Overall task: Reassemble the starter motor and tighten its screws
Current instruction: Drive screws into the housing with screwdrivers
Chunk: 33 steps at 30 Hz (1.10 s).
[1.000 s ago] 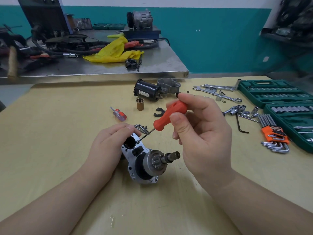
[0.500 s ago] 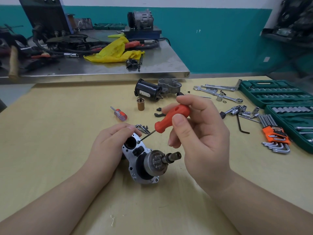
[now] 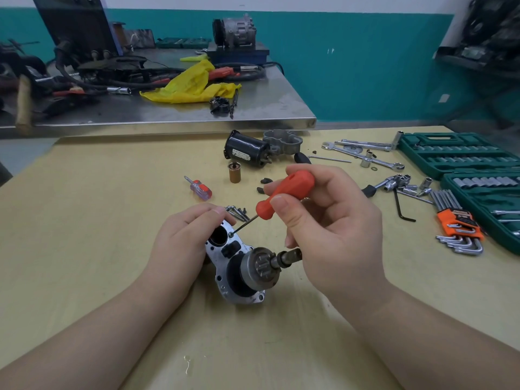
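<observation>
— What has changed in the last second?

— Little. The right hand [image 3: 332, 220] has rolled the orange screwdriver [image 3: 285, 194] slightly in its grip, thumb and fingers pinching the handle; its tip stays seated in a screw [image 3: 230, 235] on the housing, so I judge the screw is being tightened.

— And the starter motor [image 3: 239, 266]?

— It lies on the counter [image 3: 84, 249], the left hand [image 3: 185, 237] curled around its far end, holding it steady.

— Counts?

— Two screwdrivers: the orange one and a small red one [image 3: 198, 188] lying near. One black motor can [image 3: 247, 150], one copper sleeve [image 3: 235, 172], one loose heap of screws [image 3: 237, 212], too bunched to count, so more fastening probably remains.
</observation>
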Motion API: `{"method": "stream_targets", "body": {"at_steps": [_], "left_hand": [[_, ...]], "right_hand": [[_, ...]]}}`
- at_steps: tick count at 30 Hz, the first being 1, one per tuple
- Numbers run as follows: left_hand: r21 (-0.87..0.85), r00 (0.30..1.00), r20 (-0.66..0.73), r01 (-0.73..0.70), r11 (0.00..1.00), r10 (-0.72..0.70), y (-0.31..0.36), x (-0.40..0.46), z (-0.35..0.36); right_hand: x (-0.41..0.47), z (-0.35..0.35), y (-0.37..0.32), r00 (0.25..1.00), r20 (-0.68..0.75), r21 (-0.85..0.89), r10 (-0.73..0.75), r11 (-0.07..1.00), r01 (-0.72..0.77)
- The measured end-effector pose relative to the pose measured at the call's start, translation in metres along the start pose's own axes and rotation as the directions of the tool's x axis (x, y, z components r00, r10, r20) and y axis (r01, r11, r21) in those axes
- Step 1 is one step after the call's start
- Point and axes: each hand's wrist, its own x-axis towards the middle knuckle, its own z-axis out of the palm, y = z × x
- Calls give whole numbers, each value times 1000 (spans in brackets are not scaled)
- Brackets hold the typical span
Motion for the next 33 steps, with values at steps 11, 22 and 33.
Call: {"method": "stream_targets", "body": {"at_steps": [11, 22, 33], "left_hand": [[-20, 1000, 8, 19, 1000, -19, 0, 0, -1], [-19, 1000, 17, 27, 999, -26, 3, -1, 0], [7, 1000, 13, 29, 1000, -29, 6, -1, 1]], "right_hand": [[1, -1, 4, 998, 54, 73, -42, 997, 38], [1, -9, 8, 992, 80, 56, -94, 994, 90], [11, -11, 5, 994, 100, 54, -42, 998, 37]]}}
